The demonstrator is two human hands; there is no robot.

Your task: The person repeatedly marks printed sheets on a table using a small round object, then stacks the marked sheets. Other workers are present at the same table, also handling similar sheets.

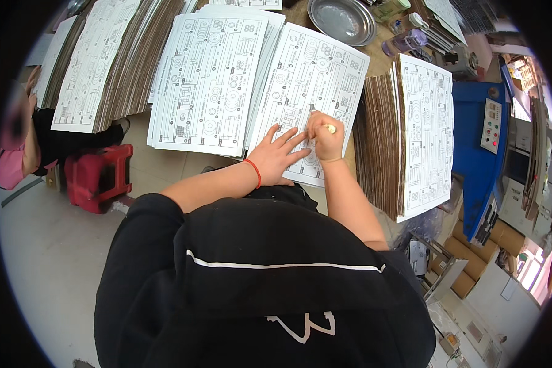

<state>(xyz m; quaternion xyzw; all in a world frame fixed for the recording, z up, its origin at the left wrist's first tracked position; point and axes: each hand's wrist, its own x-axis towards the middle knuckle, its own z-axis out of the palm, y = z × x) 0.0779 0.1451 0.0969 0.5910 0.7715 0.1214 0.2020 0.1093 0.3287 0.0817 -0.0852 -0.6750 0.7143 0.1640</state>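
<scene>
Left hand (279,156) flat, fingers spread on the printed sheet (343,70); red band (257,173) at the wrist. Right hand (327,136) curled round a pale-handled tool (330,128), thin tip at the sheet; fist hides most of the handle. Sheet lies skewed, hemmed in: paper pile (211,80) close on the left, tall brown-edged stack (380,147) on the right. Red stool (98,178) on the floor, left. Farther left, more stacks (129,73). Beyond the sheet: metal dish (343,21), bottles (405,42). Outlying: blue machine (475,141) right, another person (13,162) far left.
</scene>
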